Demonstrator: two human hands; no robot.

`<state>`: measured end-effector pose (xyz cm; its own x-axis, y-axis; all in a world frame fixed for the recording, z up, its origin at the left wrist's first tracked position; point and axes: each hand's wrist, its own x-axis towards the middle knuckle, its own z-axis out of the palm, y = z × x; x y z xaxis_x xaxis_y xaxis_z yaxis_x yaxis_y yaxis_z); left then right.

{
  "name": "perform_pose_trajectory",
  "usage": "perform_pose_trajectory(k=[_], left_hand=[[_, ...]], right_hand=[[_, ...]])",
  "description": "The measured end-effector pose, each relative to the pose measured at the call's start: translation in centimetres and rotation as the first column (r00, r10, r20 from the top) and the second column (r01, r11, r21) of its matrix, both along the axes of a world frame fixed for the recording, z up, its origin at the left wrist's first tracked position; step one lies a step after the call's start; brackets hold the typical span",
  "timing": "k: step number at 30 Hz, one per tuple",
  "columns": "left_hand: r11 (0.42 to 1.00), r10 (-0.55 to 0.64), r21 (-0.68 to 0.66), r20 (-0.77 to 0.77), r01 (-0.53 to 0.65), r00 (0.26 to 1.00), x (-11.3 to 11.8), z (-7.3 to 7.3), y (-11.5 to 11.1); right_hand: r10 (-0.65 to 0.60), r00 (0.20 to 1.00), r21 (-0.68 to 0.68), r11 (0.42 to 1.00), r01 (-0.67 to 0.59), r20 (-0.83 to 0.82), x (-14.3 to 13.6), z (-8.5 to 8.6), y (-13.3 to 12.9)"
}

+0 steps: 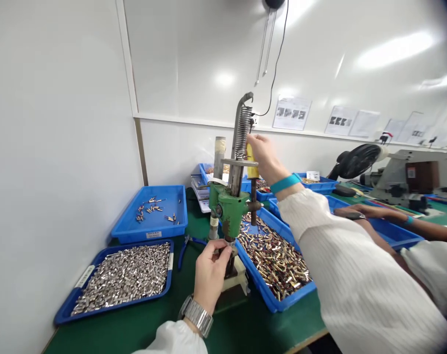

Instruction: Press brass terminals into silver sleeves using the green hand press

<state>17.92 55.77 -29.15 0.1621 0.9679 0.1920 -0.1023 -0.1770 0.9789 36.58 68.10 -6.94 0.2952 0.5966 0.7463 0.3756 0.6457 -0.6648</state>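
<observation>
A green hand press [229,206] with a coil spring [243,130] on top stands upright on the bench. My right hand [262,152] is closed around the yellow handle [251,164] of its lever. Down at the press's lower end, my left hand [210,265] has thumb and forefinger pinched together just under the ram. Whatever is between those fingertips is too small and hidden to name. To the left, a blue tray [168,280] holds many small silver metal pieces [127,275]. On the right, another blue tray [269,300] is filled with brass-coloured cylindrical parts [275,255].
A shallow blue tray [127,211] with a few loose parts sits at the back left. Blue-handled pliers [182,250] lie beside the press. A co-worker's arms [378,216] reach over a blue tray at right. A black fan [358,161] stands behind.
</observation>
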Motion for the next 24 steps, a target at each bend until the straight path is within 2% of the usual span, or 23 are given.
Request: perform_pose_trajectory(k=[1, 3, 6, 8, 12, 16, 18, 20, 22, 24], left_hand=[[1.000, 0.002, 0.001, -0.003, -0.002, 1.000, 0.1, -0.1, 0.0], [1.000, 0.002, 0.013, -0.006, -0.002, 1.000, 0.2, -0.4, 0.2], [0.998, 0.010, 0.064, -0.005, -0.010, 1.000, 0.2, -0.6, 0.4], [0.995, 0.019, 0.096, -0.015, -0.017, 1.000, 0.0, -0.6, 0.5], [0.993, -0.025, 0.112, -0.036, 0.029, 0.999, -0.4, -0.2, 0.6], [0.991, -0.060, 0.114, -0.064, 0.067, 0.996, -0.8, 0.1, 0.7], [0.988, -0.054, 0.137, -0.088, 0.066, 0.995, -0.9, 0.1, 0.7], [0.985, -0.053, 0.159, -0.118, 0.072, 0.992, -1.0, 0.0, 0.6], [0.981, -0.062, 0.174, -0.146, 0.087, 0.987, -1.0, -0.2, 0.5], [0.979, -0.084, 0.168, -0.165, 0.112, 0.983, -1.0, -0.1, 0.9]], right_hand=[[0.034, 0.998, -0.006, 0.999, -0.034, -0.054, -0.3, -0.3, -0.8], [0.029, 0.987, 0.060, 0.998, -0.020, -0.157, -1.1, -0.8, -3.1], [0.015, 0.978, 0.229, 0.973, 0.034, -0.209, -2.1, -1.4, -6.2], [0.014, 0.974, 0.288, 0.956, 0.053, -0.225, -2.4, -1.6, -7.2], [0.067, 0.979, 0.262, 0.965, -0.014, -0.194, -2.2, -1.8, -6.9], [0.215, 0.962, 0.099, 0.975, -0.200, -0.169, -0.8, -2.4, -4.9], [0.282, 0.933, -0.048, 0.953, -0.299, -0.223, 0.4, -4.1, -3.8], [0.251, 0.935, -0.222, 0.925, -0.308, -0.252, 1.7, -7.1, -3.5], [0.136, 0.977, -0.418, 0.888, -0.193, -0.162, 3.2, -11.0, -4.2], [0.038, 0.999, -0.577, 0.815, -0.041, -0.017, 4.7, -15.1, -6.0]])
